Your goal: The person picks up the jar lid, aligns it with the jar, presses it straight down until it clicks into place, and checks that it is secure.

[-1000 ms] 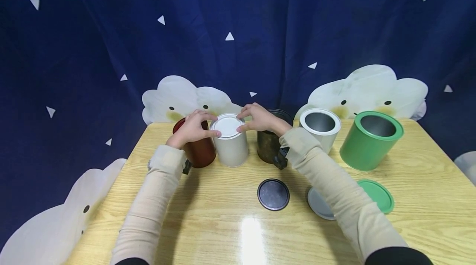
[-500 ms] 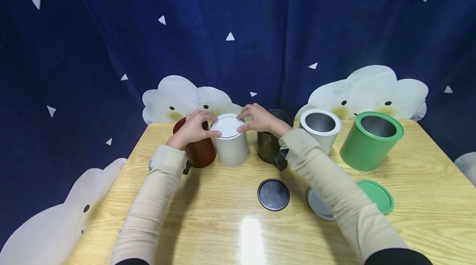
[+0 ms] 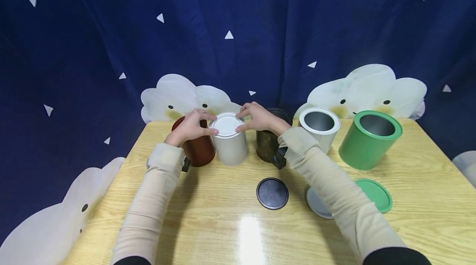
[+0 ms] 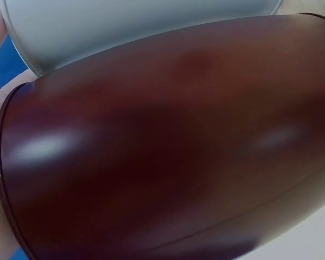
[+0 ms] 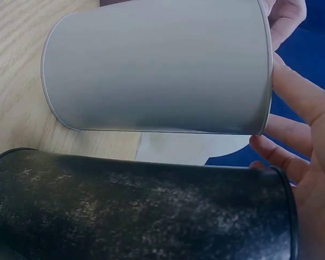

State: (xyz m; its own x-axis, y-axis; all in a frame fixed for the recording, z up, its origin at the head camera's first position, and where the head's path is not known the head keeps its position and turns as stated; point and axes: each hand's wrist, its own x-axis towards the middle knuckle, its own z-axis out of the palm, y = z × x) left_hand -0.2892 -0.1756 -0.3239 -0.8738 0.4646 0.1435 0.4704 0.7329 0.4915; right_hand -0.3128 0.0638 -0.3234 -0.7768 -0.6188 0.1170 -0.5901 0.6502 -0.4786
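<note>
A white tin can (image 3: 231, 150) stands upright at the back of the table with a white lid (image 3: 226, 125) on its top. My left hand (image 3: 190, 128) grips the lid's left edge, thumb at the near side and fingers farther back. On the opposite edge, my right hand (image 3: 258, 118) holds the lid in the same way. The right wrist view shows the fingertips right at the can's rim (image 5: 270, 81). Beneath my left hand is a dark red can (image 4: 151, 135), partly covered in the head view. A mottled black can (image 5: 141, 208) stands under my right wrist.
To the right stand an open white can (image 3: 326, 143) and an open green can (image 3: 362, 149). On the table (image 3: 208, 219) lie a black lid (image 3: 272, 193), a grey lid (image 3: 317, 204) partly under my right sleeve, and a green lid (image 3: 377, 195). A blue curtain (image 3: 260, 42) hangs behind.
Both hands stay at the lid's edges on the white can. The head view shifts very slightly; nothing else visibly moves.
</note>
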